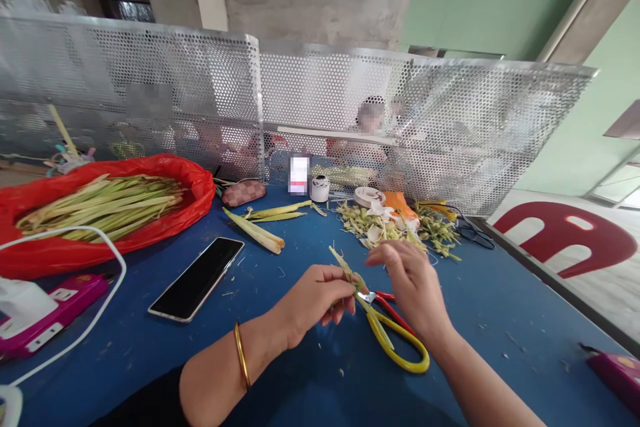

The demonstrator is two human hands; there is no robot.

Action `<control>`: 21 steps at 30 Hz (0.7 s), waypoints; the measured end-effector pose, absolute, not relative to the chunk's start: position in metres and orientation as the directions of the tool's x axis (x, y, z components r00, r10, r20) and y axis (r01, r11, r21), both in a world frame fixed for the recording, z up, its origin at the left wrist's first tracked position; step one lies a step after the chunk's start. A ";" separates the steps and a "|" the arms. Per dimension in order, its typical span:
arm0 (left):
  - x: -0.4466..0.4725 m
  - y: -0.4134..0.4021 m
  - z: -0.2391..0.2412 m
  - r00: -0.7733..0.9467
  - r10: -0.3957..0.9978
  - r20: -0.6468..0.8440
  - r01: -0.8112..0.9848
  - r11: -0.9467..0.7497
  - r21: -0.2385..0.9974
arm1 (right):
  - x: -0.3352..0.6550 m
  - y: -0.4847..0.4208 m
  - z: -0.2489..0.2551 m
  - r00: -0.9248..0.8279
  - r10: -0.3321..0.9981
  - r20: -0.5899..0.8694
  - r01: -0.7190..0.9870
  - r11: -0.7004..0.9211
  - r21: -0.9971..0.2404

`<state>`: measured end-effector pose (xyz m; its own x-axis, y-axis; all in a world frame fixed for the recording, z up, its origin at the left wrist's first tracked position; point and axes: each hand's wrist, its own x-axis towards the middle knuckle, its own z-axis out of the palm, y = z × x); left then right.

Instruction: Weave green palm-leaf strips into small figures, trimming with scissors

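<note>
My left hand (313,297) is closed in a pinch on a short green leaf strip (344,268) that sticks up and to the left from my fingers. My right hand (413,283) hovers just right of it, fingers loosely curled and apart, holding nothing I can see. Beneath both hands a pair of scissors with yellow and red handles (395,337) lies on the blue table (280,360). A gold bangle (242,355) circles my left wrist.
A red plastic bag (165,217) full of long leaf strips sits at far left. A black phone (197,278), cut leaf pieces (260,230), a scrap pile (395,227), tape roll (369,197), small jars, a pink charger (55,310) with white cable. Perforated metal screen (260,113) behind; people beyond it.
</note>
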<state>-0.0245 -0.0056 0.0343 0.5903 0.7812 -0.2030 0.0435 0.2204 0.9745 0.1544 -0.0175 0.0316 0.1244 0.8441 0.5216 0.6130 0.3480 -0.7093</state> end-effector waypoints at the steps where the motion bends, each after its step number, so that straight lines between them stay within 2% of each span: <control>1: -0.024 -0.007 0.035 0.592 0.784 -0.186 0.080 0.172 0.982 | 0.151 -0.019 0.032 0.063 0.890 0.451 0.579 0.336 -0.743; 3: -0.023 -0.008 0.035 0.600 0.785 -0.154 0.135 0.091 0.987 | 0.144 -0.020 0.031 -0.054 0.965 0.257 0.458 0.253 -0.852; 6: -0.021 -0.010 0.035 0.616 0.775 -0.137 0.164 0.044 0.985 | 0.135 -0.024 0.030 -0.194 0.980 0.031 0.209 0.072 -0.975; 9: -0.021 -0.010 0.033 0.632 0.757 -0.166 0.157 0.086 0.984 | 0.130 -0.027 0.029 -0.190 0.981 -0.028 -0.027 -0.034 -0.999; 11: -0.021 -0.010 0.031 0.646 0.741 -0.186 0.137 0.127 0.982 | 0.129 -0.028 0.028 -0.154 0.987 -0.039 -0.125 -0.059 -0.990; 13: -0.020 -0.011 0.030 0.646 0.737 -0.199 0.127 0.153 0.980 | 0.128 -0.029 0.026 -0.108 0.994 -0.025 -0.153 -0.042 -0.987; 21: -0.018 -0.013 0.030 0.597 0.747 -0.294 0.147 0.258 0.955 | 0.121 -0.031 0.017 -0.018 1.000 0.002 -0.049 0.001 -0.999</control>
